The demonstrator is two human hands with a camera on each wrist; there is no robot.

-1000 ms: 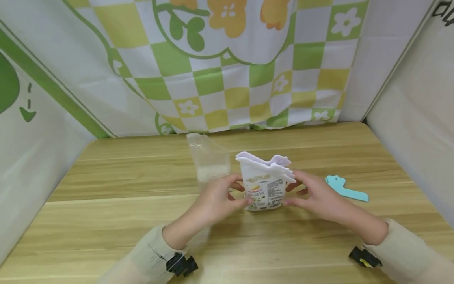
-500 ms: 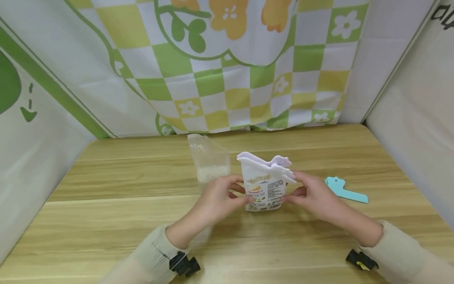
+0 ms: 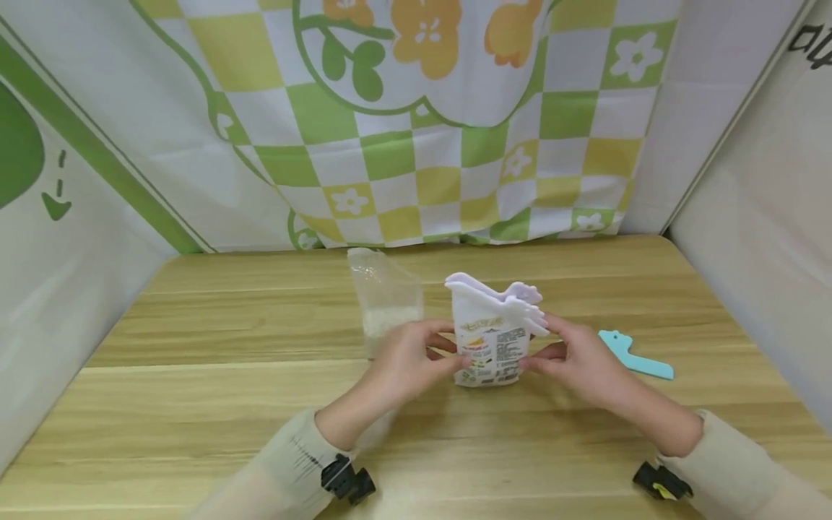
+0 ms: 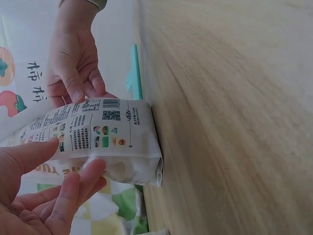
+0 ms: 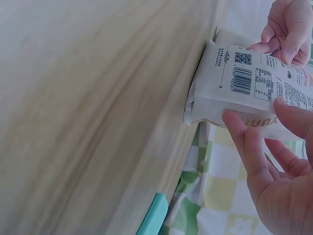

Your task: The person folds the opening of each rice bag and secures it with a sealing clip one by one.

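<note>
A white printed food bag (image 3: 492, 347) stands upright on the table, its back panel with a barcode facing me. Across its top sits a lilac bag clip (image 3: 497, 300). My left hand (image 3: 416, 365) holds the bag's left side, thumb on the front. On the opposite side my right hand (image 3: 585, 365) holds it too, thumb at the lower front edge. In the left wrist view, the bag's bottom (image 4: 146, 147) is right at the tabletop. The right wrist view shows fingers (image 5: 239, 127) along the bag's narrow side.
Behind my left hand stands a clear bag (image 3: 390, 318) with white grains in its lower part. A teal bag clip (image 3: 640, 361) lies to the right of my right hand. The wooden table (image 3: 227, 404) ends at a checkered cloth (image 3: 383, 155) hung behind it.
The printed bag and both hands have shifted slightly to the right, the grip staying the same. The head view has tilted a little. The clear bag and teal clip stay in place.
</note>
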